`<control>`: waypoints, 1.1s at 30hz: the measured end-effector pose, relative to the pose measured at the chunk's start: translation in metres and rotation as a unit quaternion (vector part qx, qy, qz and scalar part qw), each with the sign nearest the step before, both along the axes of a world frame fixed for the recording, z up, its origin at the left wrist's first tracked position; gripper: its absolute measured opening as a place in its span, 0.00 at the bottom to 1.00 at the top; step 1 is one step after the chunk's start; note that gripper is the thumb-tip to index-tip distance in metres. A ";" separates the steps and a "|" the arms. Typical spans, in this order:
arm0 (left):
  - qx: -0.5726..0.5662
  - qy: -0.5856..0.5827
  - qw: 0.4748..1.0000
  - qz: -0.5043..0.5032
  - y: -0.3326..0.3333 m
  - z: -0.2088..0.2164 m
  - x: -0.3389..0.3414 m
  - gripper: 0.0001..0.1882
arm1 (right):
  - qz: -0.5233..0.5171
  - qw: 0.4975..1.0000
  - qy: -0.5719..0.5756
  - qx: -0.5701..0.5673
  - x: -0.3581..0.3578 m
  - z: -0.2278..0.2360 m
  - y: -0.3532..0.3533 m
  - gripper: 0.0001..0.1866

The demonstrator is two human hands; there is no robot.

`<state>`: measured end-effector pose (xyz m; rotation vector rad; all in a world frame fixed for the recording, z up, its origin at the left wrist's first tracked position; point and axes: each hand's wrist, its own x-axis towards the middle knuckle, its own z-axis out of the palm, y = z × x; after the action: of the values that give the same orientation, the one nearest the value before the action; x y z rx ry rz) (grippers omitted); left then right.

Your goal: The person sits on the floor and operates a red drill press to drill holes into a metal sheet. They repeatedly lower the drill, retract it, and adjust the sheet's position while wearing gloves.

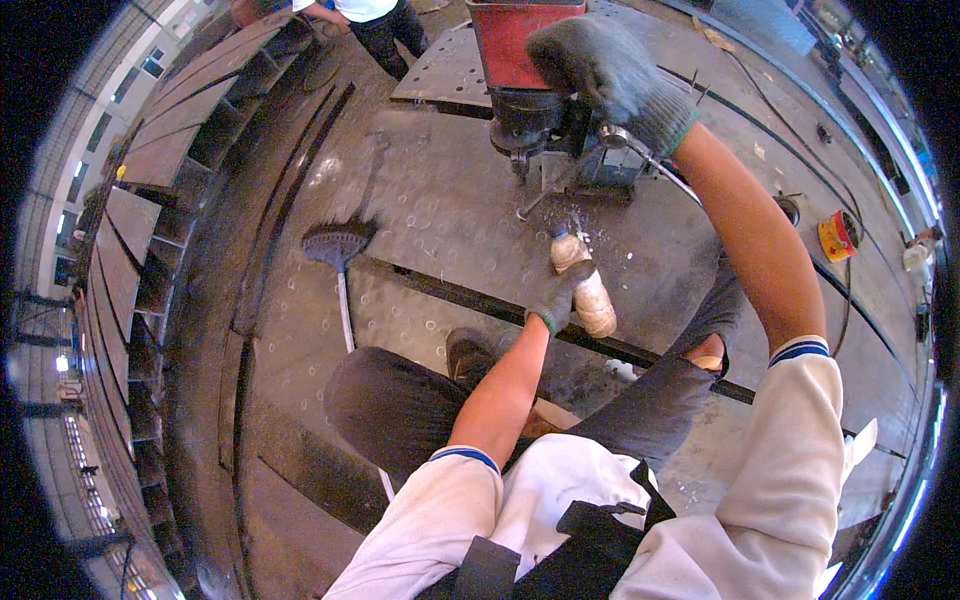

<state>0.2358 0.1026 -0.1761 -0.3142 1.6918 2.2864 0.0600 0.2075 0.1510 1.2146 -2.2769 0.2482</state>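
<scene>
A grey knit glove covers my left hand [550, 302], which is closed around a plastic bottle [594, 303] of pale, cloudy content. The bottle lies slanted above the metal plate, its blue-tipped end toward the machine. My right hand [605, 78], also gloved, is raised with curled fingers against the red and black drilling machine [522, 45]; what it grips is hidden. Just below that hand are a round metal hub and a shiny lever rod [662, 170]. Whitish bits [583, 228] are scattered on the plate between bottle and machine.
A broom [338, 245] lies to the left, its handle running beside my knee. Long dark slots cross the metal plate [440, 230]. At the right stand a yellow-red tub [838, 237] and a cable [848, 190]. Another person [375, 25] stands at the far left.
</scene>
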 end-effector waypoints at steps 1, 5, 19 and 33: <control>0.019 -0.018 1.000 0.005 -0.002 0.007 -0.002 0.26 | 0.017 1.000 0.005 -0.024 -0.004 -0.006 -0.008 0.16; 0.165 -0.073 0.983 0.016 -0.007 -0.001 -0.009 0.32 | -0.016 0.996 -0.090 0.001 -0.013 -0.007 -0.038 0.16; 0.260 -0.060 0.962 0.051 0.012 0.020 -0.033 0.30 | -0.003 0.835 -0.548 0.048 -0.023 0.001 -0.132 0.16; 0.410 -0.039 0.911 -0.010 0.025 -0.046 -0.073 0.31 | 0.047 0.928 -0.355 0.101 -0.055 -0.043 -0.164 0.19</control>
<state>0.1626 0.1274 -0.2225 -0.1866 0.5705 2.6662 0.0050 0.0439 0.1082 1.5193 -2.9161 0.5805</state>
